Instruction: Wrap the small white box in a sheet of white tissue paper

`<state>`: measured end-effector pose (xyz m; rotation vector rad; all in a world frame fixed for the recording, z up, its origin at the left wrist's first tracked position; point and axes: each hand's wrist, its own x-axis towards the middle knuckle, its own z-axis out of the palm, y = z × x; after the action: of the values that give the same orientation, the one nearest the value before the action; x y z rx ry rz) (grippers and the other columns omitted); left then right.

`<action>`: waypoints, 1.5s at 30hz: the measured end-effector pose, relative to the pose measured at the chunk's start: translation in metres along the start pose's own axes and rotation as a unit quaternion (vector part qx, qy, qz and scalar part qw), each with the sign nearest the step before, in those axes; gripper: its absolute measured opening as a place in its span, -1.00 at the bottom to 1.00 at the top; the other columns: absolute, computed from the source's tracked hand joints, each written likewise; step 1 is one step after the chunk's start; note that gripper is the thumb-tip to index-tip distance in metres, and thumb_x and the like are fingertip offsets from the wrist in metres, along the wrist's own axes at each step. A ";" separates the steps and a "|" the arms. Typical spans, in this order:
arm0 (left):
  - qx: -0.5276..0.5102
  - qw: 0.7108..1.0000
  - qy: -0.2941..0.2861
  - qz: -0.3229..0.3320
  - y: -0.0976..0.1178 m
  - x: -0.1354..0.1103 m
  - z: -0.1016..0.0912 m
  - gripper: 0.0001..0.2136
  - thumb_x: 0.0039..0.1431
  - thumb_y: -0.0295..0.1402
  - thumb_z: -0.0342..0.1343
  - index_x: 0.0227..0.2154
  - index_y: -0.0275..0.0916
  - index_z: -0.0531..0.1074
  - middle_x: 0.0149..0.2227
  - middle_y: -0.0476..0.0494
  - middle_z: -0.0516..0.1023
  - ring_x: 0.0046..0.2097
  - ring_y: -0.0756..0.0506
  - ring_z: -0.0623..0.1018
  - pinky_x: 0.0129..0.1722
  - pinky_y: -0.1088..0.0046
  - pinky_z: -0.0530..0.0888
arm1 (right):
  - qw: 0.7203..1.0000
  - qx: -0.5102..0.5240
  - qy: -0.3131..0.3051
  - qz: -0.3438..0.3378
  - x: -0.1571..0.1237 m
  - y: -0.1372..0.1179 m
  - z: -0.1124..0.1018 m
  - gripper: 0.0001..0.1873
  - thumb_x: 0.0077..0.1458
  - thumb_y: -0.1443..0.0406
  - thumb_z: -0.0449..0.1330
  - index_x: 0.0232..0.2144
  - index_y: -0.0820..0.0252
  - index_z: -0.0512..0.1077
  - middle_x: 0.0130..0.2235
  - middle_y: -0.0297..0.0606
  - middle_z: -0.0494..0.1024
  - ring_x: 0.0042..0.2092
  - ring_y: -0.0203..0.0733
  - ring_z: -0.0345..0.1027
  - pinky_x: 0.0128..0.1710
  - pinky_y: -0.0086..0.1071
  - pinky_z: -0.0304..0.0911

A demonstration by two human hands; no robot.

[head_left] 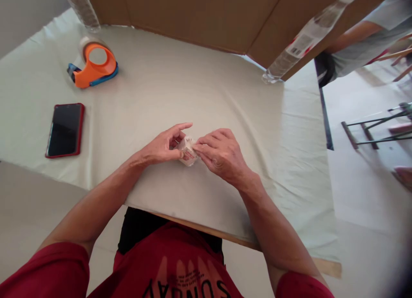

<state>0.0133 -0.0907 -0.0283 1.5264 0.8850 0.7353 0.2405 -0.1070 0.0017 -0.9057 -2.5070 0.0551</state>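
Observation:
A small white wrapped packet with red print (187, 153) lies between both hands on the cloth-covered table (154, 92). My left hand (162, 145) pinches its left side with thumb and bent fingers, the index finger stretched out over it. My right hand (220, 154) presses closed fingers on its right side. Most of the packet is hidden by the fingers.
A phone in a red case (65, 130) lies at the left. An orange and blue tape dispenser (95, 64) sits at the far left. A brown cardboard wall (206, 15) with taped edges stands at the back. Another person's arm (354, 34) shows at the upper right.

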 end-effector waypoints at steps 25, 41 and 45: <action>0.025 0.997 0.055 0.050 -0.009 0.004 0.004 -0.23 -0.05 -0.41 0.23 0.30 -0.13 0.21 -0.01 -0.17 0.47 -0.07 -0.10 0.52 -0.03 0.33 0.48 | 0.809 0.460 0.065 0.359 -0.006 0.014 0.032 -0.57 0.06 -0.08 0.28 -0.26 0.14 0.53 -0.38 -0.35 0.51 -0.38 -0.29 0.31 -0.35 -0.38 0.27; -0.056 0.998 -0.012 0.040 -0.012 0.003 0.007 -0.27 0.03 -0.03 0.32 0.25 -0.03 0.23 0.27 -0.27 0.31 0.20 -0.28 0.42 0.15 0.14 0.39 | 0.696 0.522 0.248 0.425 -0.004 0.021 0.048 -0.53 0.01 -0.17 0.27 -0.44 0.09 0.44 -0.40 -0.31 0.46 -0.33 -0.20 0.39 -0.37 -0.29 0.51; -0.065 0.998 -0.020 0.005 -0.002 0.001 0.005 -0.57 0.14 0.00 0.21 -0.04 -0.18 0.47 0.12 -0.24 0.46 0.03 -0.21 0.51 -0.04 0.30 0.46 | 0.707 0.525 0.230 0.413 -0.005 0.025 0.047 -0.53 0.07 -0.17 0.21 -0.41 0.09 0.43 -0.35 -0.30 0.47 -0.27 -0.21 0.41 -0.27 -0.27 0.55</action>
<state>0.0178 -0.0922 -0.0306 1.4264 0.7851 0.7527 0.2381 -0.0846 -0.0471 -1.1688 -1.0579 1.2251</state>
